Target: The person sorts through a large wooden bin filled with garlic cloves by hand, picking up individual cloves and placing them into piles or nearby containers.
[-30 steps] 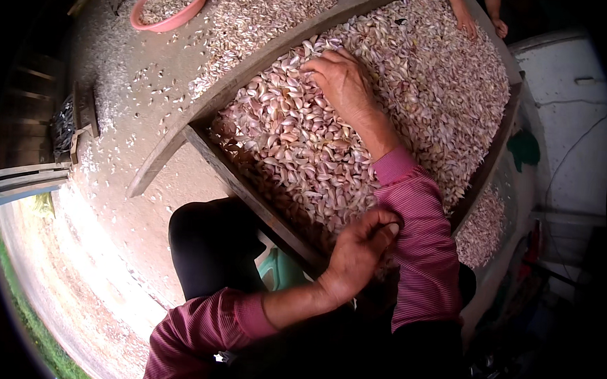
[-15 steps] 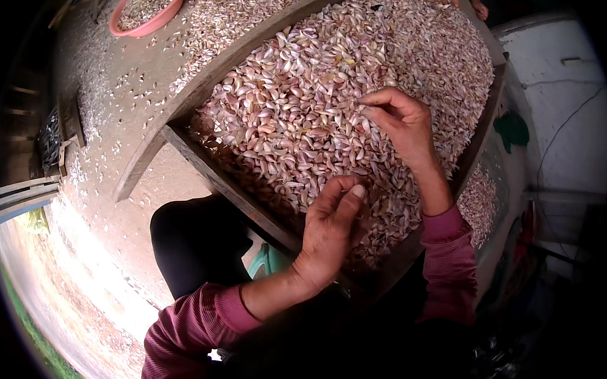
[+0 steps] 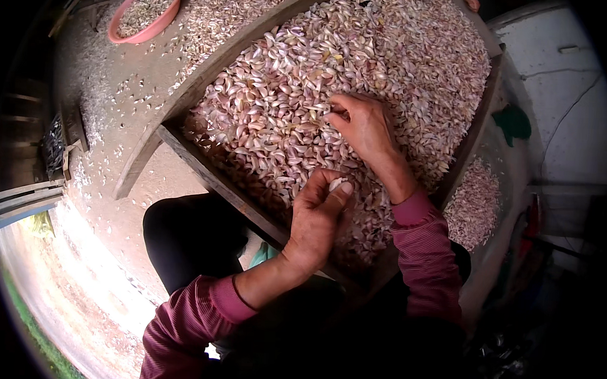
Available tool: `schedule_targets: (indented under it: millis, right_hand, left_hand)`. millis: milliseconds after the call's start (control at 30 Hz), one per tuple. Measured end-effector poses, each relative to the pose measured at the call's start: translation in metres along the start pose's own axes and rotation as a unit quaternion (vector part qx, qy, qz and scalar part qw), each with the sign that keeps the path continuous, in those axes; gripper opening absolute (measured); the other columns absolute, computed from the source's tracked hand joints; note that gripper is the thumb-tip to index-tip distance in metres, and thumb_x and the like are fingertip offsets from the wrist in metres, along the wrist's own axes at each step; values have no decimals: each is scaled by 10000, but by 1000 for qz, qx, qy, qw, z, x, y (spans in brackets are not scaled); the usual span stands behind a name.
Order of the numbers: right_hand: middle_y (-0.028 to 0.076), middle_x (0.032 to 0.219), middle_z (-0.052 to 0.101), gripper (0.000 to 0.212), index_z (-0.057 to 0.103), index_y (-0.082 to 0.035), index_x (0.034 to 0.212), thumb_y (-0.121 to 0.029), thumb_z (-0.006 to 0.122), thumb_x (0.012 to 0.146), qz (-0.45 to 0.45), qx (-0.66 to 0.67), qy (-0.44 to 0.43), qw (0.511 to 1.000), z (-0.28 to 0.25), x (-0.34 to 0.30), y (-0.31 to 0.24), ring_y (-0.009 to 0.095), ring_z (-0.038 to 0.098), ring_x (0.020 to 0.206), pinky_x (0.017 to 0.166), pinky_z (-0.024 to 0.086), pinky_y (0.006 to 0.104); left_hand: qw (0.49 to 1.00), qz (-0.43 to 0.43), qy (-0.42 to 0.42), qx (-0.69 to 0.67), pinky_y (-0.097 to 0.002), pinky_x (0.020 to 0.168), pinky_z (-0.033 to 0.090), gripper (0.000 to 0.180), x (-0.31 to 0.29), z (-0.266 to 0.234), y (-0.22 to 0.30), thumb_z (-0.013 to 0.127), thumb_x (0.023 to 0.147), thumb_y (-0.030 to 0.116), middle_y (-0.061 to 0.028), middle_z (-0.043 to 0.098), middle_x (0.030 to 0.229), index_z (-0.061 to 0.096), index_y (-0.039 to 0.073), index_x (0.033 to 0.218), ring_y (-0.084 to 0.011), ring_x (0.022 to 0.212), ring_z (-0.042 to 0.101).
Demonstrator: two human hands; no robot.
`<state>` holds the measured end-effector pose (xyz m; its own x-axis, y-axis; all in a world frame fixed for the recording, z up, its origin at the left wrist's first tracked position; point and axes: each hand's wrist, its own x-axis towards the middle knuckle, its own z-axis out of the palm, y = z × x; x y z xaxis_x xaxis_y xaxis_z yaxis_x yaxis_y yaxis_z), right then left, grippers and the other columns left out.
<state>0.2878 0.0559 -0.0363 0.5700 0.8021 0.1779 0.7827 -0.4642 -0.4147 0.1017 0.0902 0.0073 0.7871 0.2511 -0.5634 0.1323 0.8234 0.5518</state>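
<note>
Heaps of loose garlic cloves [image 3: 273, 107], pinkish-white, fill a wooden tray [image 3: 209, 178] in front of me. Over its near end, my left hand [image 3: 316, 220] is closed, with a pale garlic clove [image 3: 337, 183] between thumb and curled forefinger. My right hand [image 3: 366, 128] is farther in, just above the cloves. Its thumb and forefinger are bent toward each other in a pinch; whatever may be between the tips is too small to make out.
A pink basin [image 3: 145, 37] of cloves stands on the floor at the far left, beside more scattered cloves [image 3: 223, 10]. Another clove pile [image 3: 474, 207] lies right of the tray. Part of another person's hand [image 3: 471, 2] shows at the tray's far edge.
My right hand has moved left over the pile. The left hand has shifted slightly left, and the pale clove in it now shows. Less of the other person's hands is visible.
</note>
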Motion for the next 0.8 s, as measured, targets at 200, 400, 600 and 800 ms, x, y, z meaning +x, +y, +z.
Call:
schedule_targets:
  millis: [200,400,600,800]
  right_hand:
    - [47,834,687,197,653,-50,988,-58,727,806,69,139,-40,987,6,4,5,104,640,756,686,494,255]
    - [-19,846,662,77,651,-16,927,-26,690,862,131,426,-37,894,-20,-15,3,37,580,784,708,467,202]
    - [7,937,676,93,658,-17,973,2,662,883,165,477,-21,863,-60,-45,-17,56,607,880,789,486,210]
    - [32,987,693,160,657,-1,1033,32,648,878,178,512,-5,840,-72,-62,-28,79,628,900,824,508,237]
  left_hand:
    - [999,38,-1,-21,-206,521,349,88,11,-3,8,551,979,142,6,565,753,595,90,1035,-72,597,447]
    - [1000,-3,3,-19,-225,455,296,236,10,-3,23,535,996,346,-8,544,719,580,116,1014,-94,514,414]
    - [997,-50,-38,-50,-220,451,275,395,10,-4,26,467,996,514,-14,511,701,525,125,957,-100,502,407]
    - [991,-66,-89,-81,-213,454,278,390,9,-2,26,406,1025,475,-18,517,743,547,111,1011,-99,536,429]
